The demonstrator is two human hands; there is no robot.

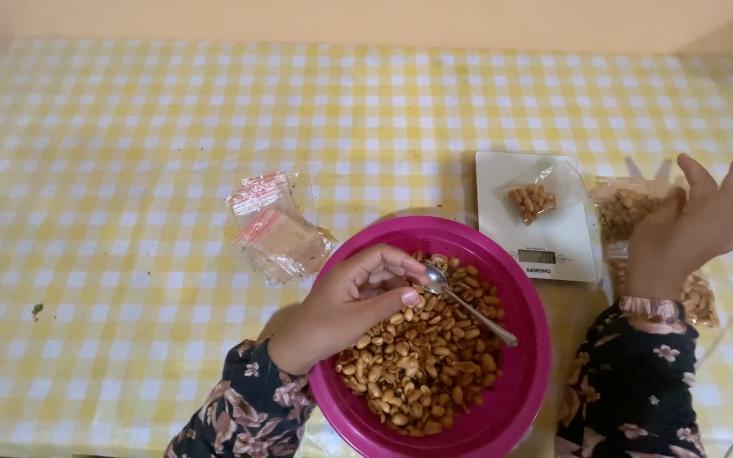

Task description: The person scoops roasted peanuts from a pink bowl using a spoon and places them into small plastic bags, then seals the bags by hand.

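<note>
A magenta bowl [515, 373] full of roasted peanuts [422, 369] sits at the near edge of the table. My left hand [345, 305] reaches over its rim and pinches the bowl end of a metal spoon [468, 304], whose handle lies across the peanuts. My right hand [693, 225] is raised with fingers spread, holding nothing, above filled clear peanut bags [629, 212] at the right. A white kitchen scale [536, 216] behind the bowl carries a small clear bag with a few peanuts [534, 201].
A stack of empty small zip bags [277, 229] with red strips lies left of the bowl. The table wears a yellow-and-white checked cloth [129, 170]. A small green speck [37, 309] lies at the left.
</note>
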